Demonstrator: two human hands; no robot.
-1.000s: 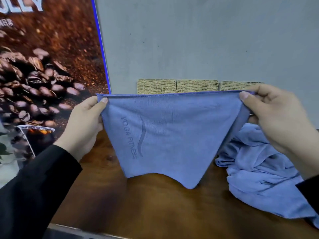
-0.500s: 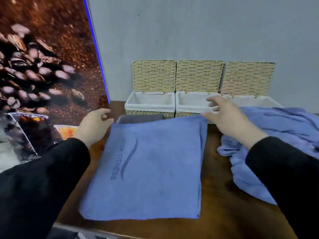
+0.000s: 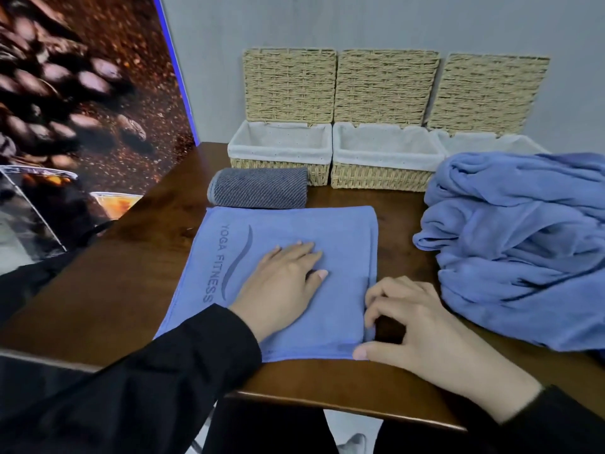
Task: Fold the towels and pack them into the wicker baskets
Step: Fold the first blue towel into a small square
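A brown surface point(image 3: 137, 273) holds a heap of blue towels point(image 3: 517, 250), three wicker baskets point(image 3: 383, 158) and one folded blue towel point(image 3: 327, 231). The left hand point(image 3: 281, 286) lies flat on it, fingers straight. The right hand point(image 3: 419, 326) pinches its near corner.

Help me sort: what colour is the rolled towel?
Dark grey, diagonally ribbed rolled towel; head view.

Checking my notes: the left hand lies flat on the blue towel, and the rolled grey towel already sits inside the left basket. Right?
Not quite. The head view shows the grey towel on the table, in front of the left basket, not inside. The left hand does lie flat on the blue towel.
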